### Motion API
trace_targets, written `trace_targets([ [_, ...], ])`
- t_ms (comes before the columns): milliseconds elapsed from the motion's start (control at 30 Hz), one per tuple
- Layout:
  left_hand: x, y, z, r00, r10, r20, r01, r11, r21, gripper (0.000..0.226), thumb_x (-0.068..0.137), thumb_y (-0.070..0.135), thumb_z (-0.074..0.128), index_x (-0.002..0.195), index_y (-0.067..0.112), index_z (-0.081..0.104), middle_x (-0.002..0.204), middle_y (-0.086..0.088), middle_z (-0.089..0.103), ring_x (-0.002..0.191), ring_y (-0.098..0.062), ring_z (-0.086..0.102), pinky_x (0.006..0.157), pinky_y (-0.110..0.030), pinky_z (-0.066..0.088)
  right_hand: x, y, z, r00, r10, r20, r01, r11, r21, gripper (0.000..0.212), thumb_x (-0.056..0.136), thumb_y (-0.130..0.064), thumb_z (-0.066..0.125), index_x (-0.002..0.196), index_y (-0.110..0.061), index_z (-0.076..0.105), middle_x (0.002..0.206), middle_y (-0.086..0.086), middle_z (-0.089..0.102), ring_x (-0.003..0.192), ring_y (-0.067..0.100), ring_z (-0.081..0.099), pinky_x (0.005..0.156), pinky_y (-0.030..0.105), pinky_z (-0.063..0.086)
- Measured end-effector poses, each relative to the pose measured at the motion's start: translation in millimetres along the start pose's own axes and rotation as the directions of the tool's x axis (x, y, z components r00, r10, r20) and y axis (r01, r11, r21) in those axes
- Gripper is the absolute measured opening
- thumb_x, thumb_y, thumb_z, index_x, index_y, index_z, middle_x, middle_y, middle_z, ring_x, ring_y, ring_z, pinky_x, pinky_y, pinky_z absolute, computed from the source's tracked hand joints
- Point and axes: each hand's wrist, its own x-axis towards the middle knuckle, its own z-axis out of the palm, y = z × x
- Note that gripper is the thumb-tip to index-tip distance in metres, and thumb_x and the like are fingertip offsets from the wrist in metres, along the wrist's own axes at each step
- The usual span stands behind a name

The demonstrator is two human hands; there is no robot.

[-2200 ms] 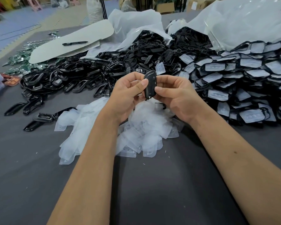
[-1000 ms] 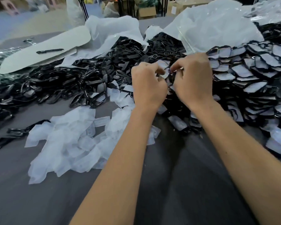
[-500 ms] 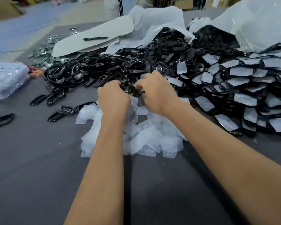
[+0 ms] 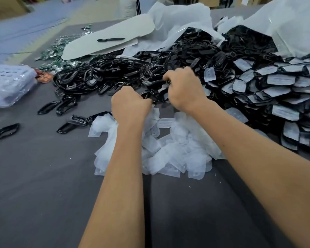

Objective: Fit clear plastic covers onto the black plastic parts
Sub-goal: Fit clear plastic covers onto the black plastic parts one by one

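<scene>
Two hands, both knuckles-up over the near edge of the parts pile. Left hand (image 4: 131, 104) fingers curled under, over the top of the clear covers (image 4: 170, 151); what it holds, if anything, is hidden by the back of the hand, so grip cannot be told. Right hand (image 4: 184, 90) fingers curled down, pinching a black plastic part (image 4: 153, 83) that sticks out to the left of its fingertips, at the front of the big heap of bare black parts (image 4: 115, 72). Heap count: too many to count, well into the dozens, tangled. Loose black strays on the grey table (image 4: 43, 176) left of the hands: about five, namely two side by side (image 4: 58, 106), two near the covers' left edge (image 4: 73, 122), one far left (image 4: 4, 131). Clear covers: one loose pile under and between the forearms, dozens, overlapping, not countable. Finished parts with covers on (image 4: 279, 93): one stacked pile to the right, dozens, in rough overlapping rows. One black pen (image 4: 110, 39) lying on one pale flat board (image 4: 107, 42) at the back. Two white plastic bags at the back, one centre (image 4: 177, 20), one right (image 4: 284, 24), the black heap spilling from under them. One wrapped clear pack (image 4: 7, 85) at left edge. Small green-silver bits (image 4: 55, 52) scattered back left, count unclear.
</scene>
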Motion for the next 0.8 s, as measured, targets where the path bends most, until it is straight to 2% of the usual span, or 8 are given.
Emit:
trace_targets([
  [100,-0.6,0.6,-1.2,0.996,-0.03,-0.086,0.024,0.997,-0.074,0.022,0.08,0.025,0.068,0.085,0.004,0.074,0.076,-0.008,0.071,0.075,-0.028,0.067,0.059,-0.028,0.049,3.1,11.8,-1.4,0.994,0.098,-0.046,-0.103,0.988,-0.113,0.041,0.092,-0.003,0.056,0.132,-0.012,0.059,0.133,0.015,0.056,0.132,0.035,0.041,0.101,0.049,0.045],
  [200,-0.5,2.4,-2.8,0.983,-0.052,-0.174,0.027,0.99,-0.142,0.023,0.085,0.024,0.059,0.08,0.002,0.063,0.072,-0.006,0.059,0.069,-0.03,0.058,0.059,-0.03,0.042,2.9,18.2,-0.7,0.98,0.171,0.098,-0.142,0.958,-0.248,0.048,0.095,-0.012,0.064,0.141,-0.016,0.052,0.141,0.013,0.052,0.138,0.034,0.039,0.109,0.052,0.039],
  [367,-7.5,15.8,-4.3,0.959,-0.057,-0.279,-0.042,0.941,-0.336,0.016,0.088,0.023,0.058,0.078,0.01,0.058,0.069,0.006,0.056,0.065,-0.011,0.052,0.068,-0.032,0.046,1.8,19.8,-1.2,0.992,0.125,-0.032,-0.129,0.971,-0.202,0.036,0.09,-0.003,0.058,0.122,-0.019,0.065,0.122,0.008,0.06,0.126,0.032,0.046,0.102,0.049,0.038],
  [433,-8.9,21.7,-2.3,0.975,-0.093,-0.204,-0.035,0.835,-0.549,0.014,0.088,0.016,0.059,0.077,0.01,0.052,0.067,0.003,0.06,0.062,-0.01,0.06,0.069,-0.033,0.054,0.9,20.6,-3.4,0.99,0.13,-0.057,-0.137,0.979,-0.154,0.032,0.089,-0.004,0.059,0.116,-0.021,0.066,0.117,0.006,0.064,0.122,0.031,0.049,0.098,0.046,0.038],
  [533,-11.0,30.0,6.4,0.987,-0.146,0.066,0.131,0.5,-0.856,0.021,0.085,-0.002,0.062,0.073,0.009,0.049,0.053,0.001,0.064,0.056,-0.018,0.072,0.063,-0.03,0.059,-1.8,23.6,-6.5,0.988,0.135,-0.071,-0.136,0.991,-0.014,0.02,0.091,-0.009,0.062,0.105,-0.023,0.065,0.11,0.003,0.068,0.117,0.03,0.054,0.095,0.043,0.038],
  [633,-15.4,33.5,16.4,0.988,-0.105,0.109,0.147,0.476,-0.867,0.03,0.083,-0.006,0.063,0.065,0.011,0.046,0.046,0.007,0.058,0.06,-0.022,0.075,0.063,-0.029,0.059,-3.1,24.8,-9.8,0.988,0.146,-0.046,-0.142,0.987,0.07,0.005,0.094,-0.027,0.066,0.097,-0.023,0.069,0.104,-0.001,0.07,0.12,0.029,0.054,0.101,0.046,0.041],
  [700,-16.4,32.9,20.3,0.991,-0.089,0.1,0.131,0.471,-0.872,0.032,0.082,-0.006,0.064,0.064,0.012,0.045,0.044,0.01,0.056,0.062,-0.024,0.076,0.067,-0.031,0.061,-1.7,24.0,-10.2,0.991,0.131,-0.011,-0.13,0.989,0.076,0.023,0.098,-0.04,0.062,0.088,-0.022,0.071,0.098,-0.002,0.069,0.122,0.029,0.052,0.102,0.049,0.04],
  [800,-13.2,31.1,22.5,0.991,-0.115,0.066,0.111,0.443,-0.89,0.032,0.083,-0.007,0.064,0.066,0.012,0.043,0.045,0.011,0.051,0.062,-0.024,0.076,0.068,-0.033,0.06,0.1,20.2,-7.6,0.994,0.105,0.015,-0.105,0.992,0.066,0.041,0.105,-0.035,0.045,0.07,-0.017,0.06,0.087,0.0,0.059,0.118,0.033,0.049,0.095,0.05,0.037],
])
